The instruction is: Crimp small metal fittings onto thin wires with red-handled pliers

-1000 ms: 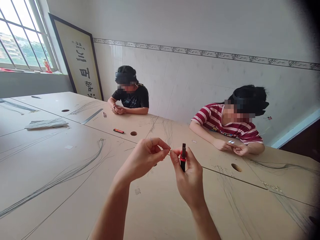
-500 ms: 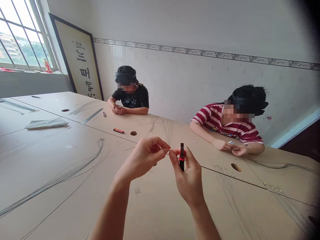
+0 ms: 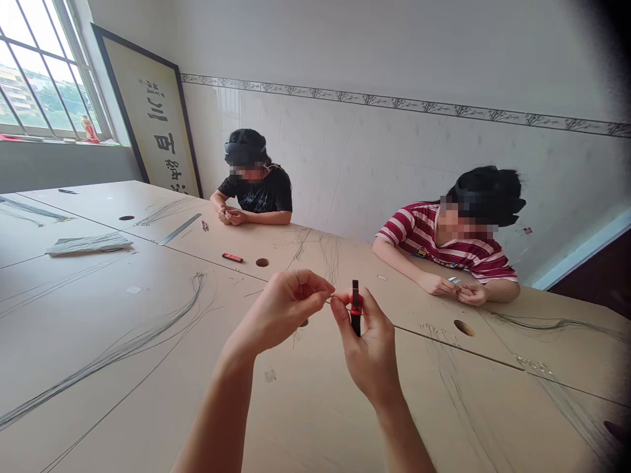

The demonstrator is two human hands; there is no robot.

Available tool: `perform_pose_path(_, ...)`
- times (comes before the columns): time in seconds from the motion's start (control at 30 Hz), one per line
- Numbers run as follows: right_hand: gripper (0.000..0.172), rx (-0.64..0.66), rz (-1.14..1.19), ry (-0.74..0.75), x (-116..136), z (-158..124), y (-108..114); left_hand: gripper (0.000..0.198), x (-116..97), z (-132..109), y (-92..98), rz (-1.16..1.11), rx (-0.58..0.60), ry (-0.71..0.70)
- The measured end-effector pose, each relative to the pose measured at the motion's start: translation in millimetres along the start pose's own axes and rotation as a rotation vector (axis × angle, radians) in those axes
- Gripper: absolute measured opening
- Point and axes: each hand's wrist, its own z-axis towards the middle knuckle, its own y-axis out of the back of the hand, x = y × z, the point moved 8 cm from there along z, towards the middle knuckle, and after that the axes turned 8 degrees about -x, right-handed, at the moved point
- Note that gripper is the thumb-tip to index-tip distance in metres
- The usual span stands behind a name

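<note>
The tool (image 3: 355, 310) gripped in the right hand (image 3: 371, 341) has edged toward the left hand (image 3: 283, 309), which pinches a tiny piece (image 3: 331, 297) beside the right thumb, above the bench (image 3: 305, 414)

The tiny pale piece (image 3: 332, 295) between the fingertips of the person's left hand (image 3: 283, 305) and right hand (image 3: 369, 348) is too small to identify. The right hand's grip covers part of the slim black-and-red tool (image 3: 355, 307). The long bundle of thin grey wires (image 3: 138, 343) and the barred window (image 3: 42, 72) run out past the left edge. The pale beige bench (image 3: 305, 420) hides the foot of the tall black-framed calligraphy panel (image 3: 131, 98).
</note>
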Motion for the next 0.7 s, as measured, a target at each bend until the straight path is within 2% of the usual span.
perform_pose_path(0.7,0.018,0.004,-0.052,0.055,1.2,-0.9,0.0,0.012,4.2,-0.9,0.8,-0.058,-0.02,0.048)
